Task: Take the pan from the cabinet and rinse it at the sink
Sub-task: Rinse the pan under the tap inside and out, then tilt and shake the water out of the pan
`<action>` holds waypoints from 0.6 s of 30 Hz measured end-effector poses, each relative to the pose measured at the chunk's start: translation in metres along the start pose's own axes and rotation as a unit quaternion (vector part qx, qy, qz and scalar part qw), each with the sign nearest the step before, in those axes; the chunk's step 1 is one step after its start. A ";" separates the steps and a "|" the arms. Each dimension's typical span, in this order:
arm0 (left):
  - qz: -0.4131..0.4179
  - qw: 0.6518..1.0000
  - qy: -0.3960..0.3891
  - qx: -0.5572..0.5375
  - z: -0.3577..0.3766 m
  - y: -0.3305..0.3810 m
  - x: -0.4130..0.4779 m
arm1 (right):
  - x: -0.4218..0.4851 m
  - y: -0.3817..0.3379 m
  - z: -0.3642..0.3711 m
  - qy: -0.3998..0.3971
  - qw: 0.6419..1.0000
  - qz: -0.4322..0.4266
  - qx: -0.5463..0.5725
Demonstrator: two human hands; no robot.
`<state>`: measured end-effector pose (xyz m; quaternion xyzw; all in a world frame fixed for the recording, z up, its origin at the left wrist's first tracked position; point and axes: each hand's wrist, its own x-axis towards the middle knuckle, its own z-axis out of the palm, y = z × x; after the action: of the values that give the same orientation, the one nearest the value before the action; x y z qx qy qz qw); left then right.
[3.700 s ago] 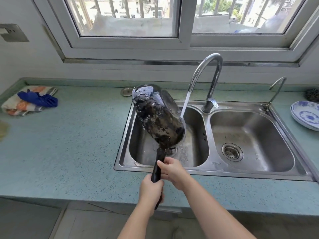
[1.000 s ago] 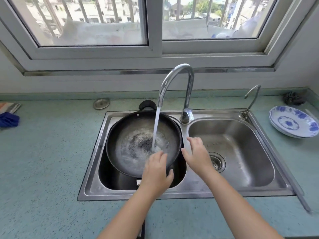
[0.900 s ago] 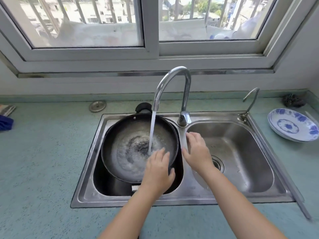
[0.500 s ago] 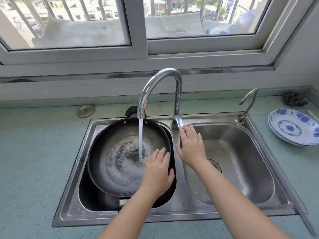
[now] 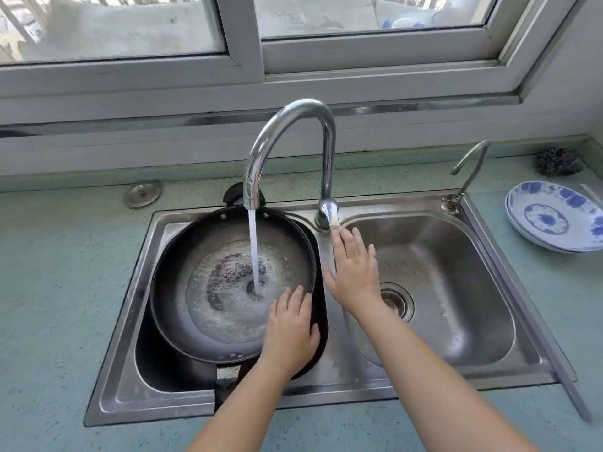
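At a kitchen's double sink (image 5: pixel 156 399), a dark pan (image 5: pixel 182 272) sits in the left basin under a running faucet (image 5: pixel 293 119), with water pooling in its middle. A person's left hand (image 5: pixel 290 327) lies flat over the pan's near rim, fingers straight and gripping nothing. The right hand (image 5: pixel 354 272), fingers spread, has its fingertips at the faucet lever (image 5: pixel 328 212).

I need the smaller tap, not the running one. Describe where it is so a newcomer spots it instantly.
Find the double steel sink. At its back right corner, near the blue-patterned plates, stands the smaller tap. Unlike the big faucet in the middle, it is thin and no water runs from it.
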<state>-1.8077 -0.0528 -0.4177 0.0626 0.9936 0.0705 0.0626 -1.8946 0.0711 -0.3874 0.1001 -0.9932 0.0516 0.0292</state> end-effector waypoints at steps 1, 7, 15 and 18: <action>0.002 1.000 -0.001 0.002 0.001 0.000 -0.001 | -0.003 -0.002 0.003 -0.005 1.000 0.011 0.005; 0.004 1.000 0.024 0.004 -0.005 -0.005 -0.011 | -0.018 -0.009 0.003 -0.072 0.996 0.033 0.050; -0.016 0.995 0.072 -0.065 -0.014 -0.026 -0.057 | -0.066 -0.044 -0.007 0.012 0.983 0.040 0.177; -0.040 0.991 0.076 -0.107 -0.009 -0.037 -0.086 | -0.097 -0.060 -0.007 -0.015 0.980 0.051 0.190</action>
<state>-1.7283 -0.1023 -0.4040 0.0102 0.9840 0.1780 -0.0039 -1.7869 0.0325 -0.3812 0.0538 -0.9693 0.2396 -0.0076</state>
